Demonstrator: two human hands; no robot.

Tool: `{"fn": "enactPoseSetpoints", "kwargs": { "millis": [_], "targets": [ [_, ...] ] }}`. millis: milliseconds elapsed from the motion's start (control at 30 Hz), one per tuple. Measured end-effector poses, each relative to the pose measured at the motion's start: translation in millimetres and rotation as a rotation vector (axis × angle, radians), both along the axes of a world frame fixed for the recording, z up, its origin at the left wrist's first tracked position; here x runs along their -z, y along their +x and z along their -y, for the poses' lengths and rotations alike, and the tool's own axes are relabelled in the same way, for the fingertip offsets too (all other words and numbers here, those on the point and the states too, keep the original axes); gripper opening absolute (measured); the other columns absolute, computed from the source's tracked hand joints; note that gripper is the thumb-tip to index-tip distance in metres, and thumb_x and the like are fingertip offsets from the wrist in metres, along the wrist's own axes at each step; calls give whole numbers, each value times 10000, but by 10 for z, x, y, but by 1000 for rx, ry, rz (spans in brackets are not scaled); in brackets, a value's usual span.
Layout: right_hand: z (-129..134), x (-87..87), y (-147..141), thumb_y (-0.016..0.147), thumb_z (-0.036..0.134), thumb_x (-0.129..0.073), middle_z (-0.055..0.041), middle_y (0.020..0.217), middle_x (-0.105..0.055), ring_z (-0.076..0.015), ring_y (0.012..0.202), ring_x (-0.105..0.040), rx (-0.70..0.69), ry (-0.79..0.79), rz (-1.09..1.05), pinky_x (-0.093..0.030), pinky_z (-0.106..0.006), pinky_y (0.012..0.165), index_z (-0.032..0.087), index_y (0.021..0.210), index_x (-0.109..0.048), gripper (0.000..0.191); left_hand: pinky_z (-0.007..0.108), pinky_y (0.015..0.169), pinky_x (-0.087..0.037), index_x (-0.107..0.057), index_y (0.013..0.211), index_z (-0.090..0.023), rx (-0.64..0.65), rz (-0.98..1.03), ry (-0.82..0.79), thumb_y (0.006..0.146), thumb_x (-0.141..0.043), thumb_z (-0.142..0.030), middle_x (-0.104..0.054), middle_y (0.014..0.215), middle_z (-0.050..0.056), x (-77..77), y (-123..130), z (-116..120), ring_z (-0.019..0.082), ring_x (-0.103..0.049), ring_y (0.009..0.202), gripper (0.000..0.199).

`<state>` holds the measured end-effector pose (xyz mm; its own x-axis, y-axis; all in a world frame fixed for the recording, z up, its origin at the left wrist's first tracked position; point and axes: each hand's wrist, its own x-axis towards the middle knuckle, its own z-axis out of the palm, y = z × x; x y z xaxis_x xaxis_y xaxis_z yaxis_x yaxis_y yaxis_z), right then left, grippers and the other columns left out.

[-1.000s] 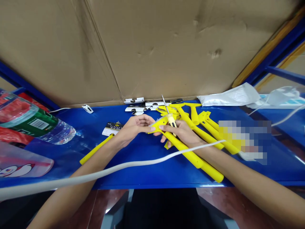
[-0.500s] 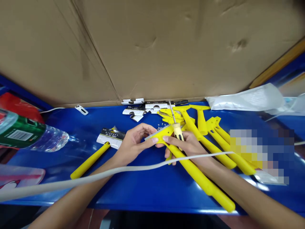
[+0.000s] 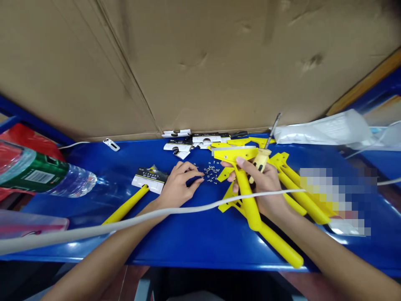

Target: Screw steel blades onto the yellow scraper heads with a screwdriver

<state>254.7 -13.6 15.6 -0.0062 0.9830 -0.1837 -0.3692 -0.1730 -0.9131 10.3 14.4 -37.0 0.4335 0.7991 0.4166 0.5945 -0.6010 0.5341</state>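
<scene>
My right hand (image 3: 266, 182) is wrapped round a yellow scraper (image 3: 250, 207), whose head with a metal blade points up and away while the long handle slants toward the front edge. The same hand keeps a screwdriver (image 3: 260, 159) with a cream and black handle, its shaft pointing up. Thumb and index finger of my left hand (image 3: 178, 184) pinch at a small metal fastener beside a scatter of tiny screws and nuts (image 3: 211, 170). Exactly which piece is between the fingertips is too small to tell. Other yellow scraper parts (image 3: 230, 200) lie under and behind my right hand.
White and black blade packets (image 3: 178, 144) are piled against the cardboard wall (image 3: 203, 75). Another packet (image 3: 147, 177) and a yellow handle (image 3: 127, 205) lie left. A bottle (image 3: 44, 173) juts in there. Yellow handles (image 3: 303, 198) lie right. A white cable (image 3: 150, 214) crosses in front.
My left hand has let go of the scraper and moved down to the small fasteners. My right hand has turned the scraper, blade facing away, and the screwdriver now leans right.
</scene>
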Motion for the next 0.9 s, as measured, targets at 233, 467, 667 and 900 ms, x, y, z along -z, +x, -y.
{"fn": "enactPoseSetpoints", "kwargs": {
  "millis": [233, 467, 667, 900],
  "targets": [
    [43, 70, -98, 759, 492, -948, -125, 857, -850, -160, 425, -665, -130, -21, 20, -588, -284, 402, 155, 829, -765, 390, 465, 975, -470, -800, 956, -221, -51, -85, -183, 979, -765, -278, -728, 1056, 62, -103, 29, -40, 265, -621, 1020, 70],
    [79, 59, -153, 691, 381, -984, -150, 915, -859, -146, 464, -683, -324, -68, 26, -592, -244, 395, 126, 840, -764, 369, 486, 1060, -423, -778, 996, -222, -35, -151, -252, 932, -756, -263, -713, 1153, 78, -78, -127, -161, 296, -573, 1114, 78],
    [108, 41, -152, 725, 360, -962, -149, 916, -858, -143, 488, -691, -397, -82, 66, -576, -221, 388, 138, 816, -770, 307, 511, 1095, -408, -783, 985, -239, 11, -205, -331, 874, -746, -211, -717, 1171, 76, -154, -219, -182, 307, -577, 1138, 121],
    [95, 109, -132, 784, 365, -934, -192, 1064, -853, -168, 577, -742, -425, -60, 71, -621, -245, 438, 113, 923, -782, 326, 535, 1100, -400, -800, 1016, -244, 16, -272, -352, 899, -715, -263, -708, 1165, 79, -251, -236, -142, 315, -586, 1145, 145]
  ]
}}
